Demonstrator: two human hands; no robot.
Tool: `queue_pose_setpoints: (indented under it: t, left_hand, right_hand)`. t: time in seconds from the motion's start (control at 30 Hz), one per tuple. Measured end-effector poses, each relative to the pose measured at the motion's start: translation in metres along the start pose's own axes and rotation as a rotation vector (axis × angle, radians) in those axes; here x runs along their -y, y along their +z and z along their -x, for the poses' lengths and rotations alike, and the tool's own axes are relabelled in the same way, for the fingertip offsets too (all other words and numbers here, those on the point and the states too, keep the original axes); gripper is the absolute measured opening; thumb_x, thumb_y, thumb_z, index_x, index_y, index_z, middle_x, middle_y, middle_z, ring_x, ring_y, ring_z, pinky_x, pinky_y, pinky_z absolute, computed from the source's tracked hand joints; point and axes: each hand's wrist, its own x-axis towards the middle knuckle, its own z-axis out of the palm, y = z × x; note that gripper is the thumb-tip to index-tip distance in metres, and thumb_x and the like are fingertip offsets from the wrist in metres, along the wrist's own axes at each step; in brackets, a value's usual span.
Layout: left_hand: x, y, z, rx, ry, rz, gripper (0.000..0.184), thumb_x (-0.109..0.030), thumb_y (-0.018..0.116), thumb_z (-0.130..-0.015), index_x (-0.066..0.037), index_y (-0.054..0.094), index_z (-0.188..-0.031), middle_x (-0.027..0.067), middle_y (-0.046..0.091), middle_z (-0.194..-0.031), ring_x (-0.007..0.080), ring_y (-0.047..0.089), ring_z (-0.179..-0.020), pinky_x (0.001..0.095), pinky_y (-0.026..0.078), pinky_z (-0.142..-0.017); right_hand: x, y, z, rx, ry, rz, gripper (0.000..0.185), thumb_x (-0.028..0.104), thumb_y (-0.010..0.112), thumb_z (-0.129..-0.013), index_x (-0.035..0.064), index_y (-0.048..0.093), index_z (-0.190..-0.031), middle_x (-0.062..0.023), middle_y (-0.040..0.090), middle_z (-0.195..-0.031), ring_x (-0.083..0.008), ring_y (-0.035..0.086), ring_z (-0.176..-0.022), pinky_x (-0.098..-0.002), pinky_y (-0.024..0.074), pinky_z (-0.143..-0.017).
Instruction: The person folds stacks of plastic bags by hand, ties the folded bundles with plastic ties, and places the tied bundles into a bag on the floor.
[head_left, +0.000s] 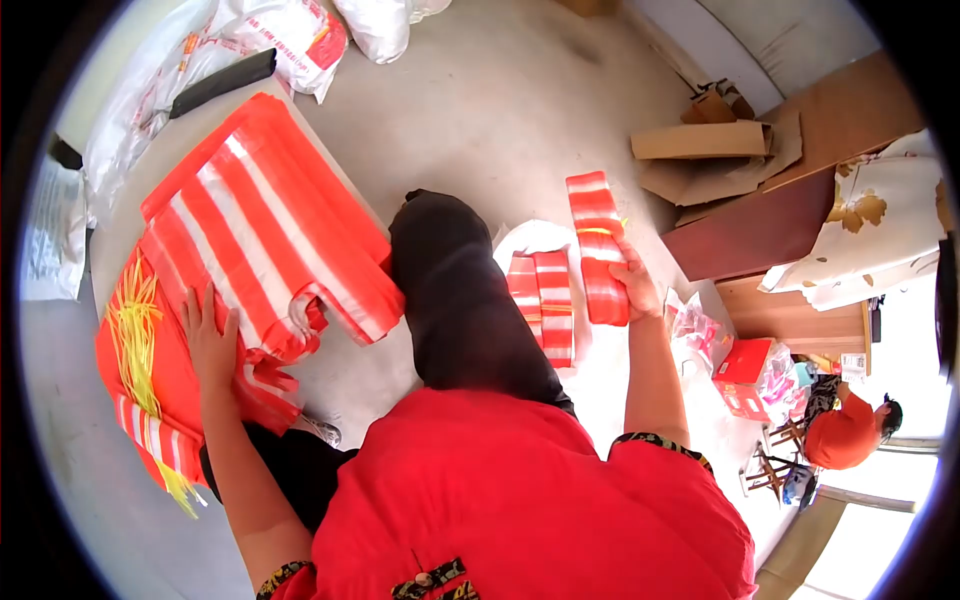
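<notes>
The right hand (640, 285) grips a striped bundle (600, 255) by the white bag (533, 236); a steady, even hold should keep its folds neat. The left hand (210, 342), fingers spread, rests on striped cloth (255, 215).

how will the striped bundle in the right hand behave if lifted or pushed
The striped bundle probably stays folded, since a yellow band crosses it. It seems light, with only the right hand on it. Its flat shape suggests it won't roll.
</notes>
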Motion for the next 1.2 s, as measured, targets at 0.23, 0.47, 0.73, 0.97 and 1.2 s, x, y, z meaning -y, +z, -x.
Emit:
queue_pose_setpoints:
  t: [0.23,0.47,0.73,0.97,1.2]
  left_hand:
    - [0.003,-0.001,-0.004,0.046,-0.008,-0.044,0.064,-0.039,0.059,-0.104,-0.018,0.043,-0.163,0.0147,0.025,-0.175,0.038,0.021,-0.161,0.0497,0.024,-0.129]
    - [0.014,0.003,-0.004,0.058,-0.008,-0.017,0.064,-0.041,0.058,-0.105,-0.019,0.042,-0.163,0.0141,0.024,-0.175,0.0389,0.019,-0.162,0.0517,0.022,-0.129]
    - [0.016,0.004,-0.005,0.078,-0.006,-0.018,0.062,-0.043,0.054,-0.108,-0.021,0.039,-0.165,0.0126,0.022,-0.176,0.0382,0.018,-0.163,0.0522,0.025,-0.129]
    - [0.019,0.003,-0.004,0.065,0.023,-0.05,0.062,-0.043,0.054,-0.108,-0.021,0.039,-0.164,0.0148,0.024,-0.175,0.0383,0.021,-0.161,0.0513,0.025,-0.128]
    - [0.021,0.005,-0.005,0.058,0.029,-0.059,0.062,-0.043,0.054,-0.108,-0.021,0.039,-0.164,0.0151,0.024,-0.175,0.0385,0.02,-0.162,0.0512,0.024,-0.129]
  right_hand:
    - [-0.111,-0.066,0.01,-0.01,0.201,-0.237,0.059,-0.008,0.059,-0.094,0.0099,0.051,-0.149,-0.0111,0.066,-0.13,-0.025,0.068,-0.115,-0.0413,0.0598,-0.097]
    - [-0.219,-0.113,0.01,-0.181,0.484,0.144,0.049,-0.013,0.063,-0.091,0.0125,0.059,-0.133,-0.012,0.068,-0.121,-0.0268,0.071,-0.106,-0.0418,0.0636,-0.091]
    - [-0.22,-0.127,-0.006,-0.157,0.479,0.193,0.044,-0.012,0.063,-0.09,0.0116,0.061,-0.127,-0.0118,0.068,-0.115,-0.0264,0.071,-0.104,-0.039,0.063,-0.09]
    - [-0.23,-0.121,-0.004,-0.233,0.2,1.045,0.053,-0.005,0.065,-0.091,0.0131,0.062,-0.141,-0.0143,0.063,-0.135,-0.0342,0.062,-0.125,-0.0406,0.0525,-0.108]
    - [-0.25,-0.089,0.025,-0.377,0.084,1.465,0.054,0.004,0.067,-0.09,0.0181,0.063,-0.141,-0.0148,0.042,-0.158,-0.0413,0.043,-0.145,-0.0515,0.042,-0.118]
